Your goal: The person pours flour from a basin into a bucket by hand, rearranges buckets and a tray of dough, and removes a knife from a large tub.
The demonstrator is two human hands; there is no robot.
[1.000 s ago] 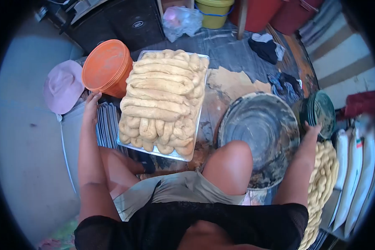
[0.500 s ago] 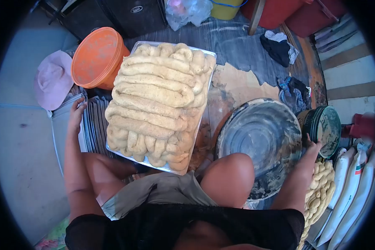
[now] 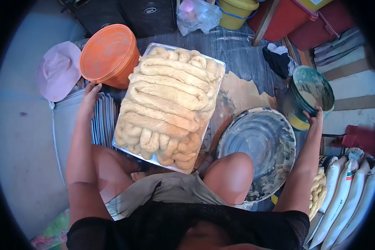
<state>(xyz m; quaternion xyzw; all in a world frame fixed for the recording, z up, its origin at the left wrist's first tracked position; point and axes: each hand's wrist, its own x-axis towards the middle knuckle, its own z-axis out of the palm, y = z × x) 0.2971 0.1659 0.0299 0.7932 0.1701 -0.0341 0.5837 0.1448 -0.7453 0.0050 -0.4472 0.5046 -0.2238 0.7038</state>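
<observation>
My right hand (image 3: 314, 114) grips the rim of a dark green bucket (image 3: 298, 106), which is tilted with its smeared inside facing me. My left hand (image 3: 91, 96) has its fingers apart just at the lower edge of an orange bucket (image 3: 133, 62); whether it touches the bucket I cannot tell. Under that hand stands a row of thin metal trays (image 3: 104, 114) on edge. Between my arms, a metal tray (image 3: 133, 156) is heaped with long folded rolls of pale dough (image 3: 166, 100). A wide, round, dough-smeared basin (image 3: 254, 146) lies beside my right knee.
Several white sacks (image 3: 335, 208) and more dough coils (image 3: 318, 196) are at the right. A pink hat (image 3: 59, 68) lies at the left. Red bins (image 3: 275, 25), a yellow bucket (image 3: 233, 16), a plastic bag (image 3: 198, 16) and a dark cloth (image 3: 275, 60) stand or lie farther off.
My right hand has moved the green bucket forward, away from the basin's right side, and tilted it. My left hand has shifted forward from the upright trays to the orange bucket's edge.
</observation>
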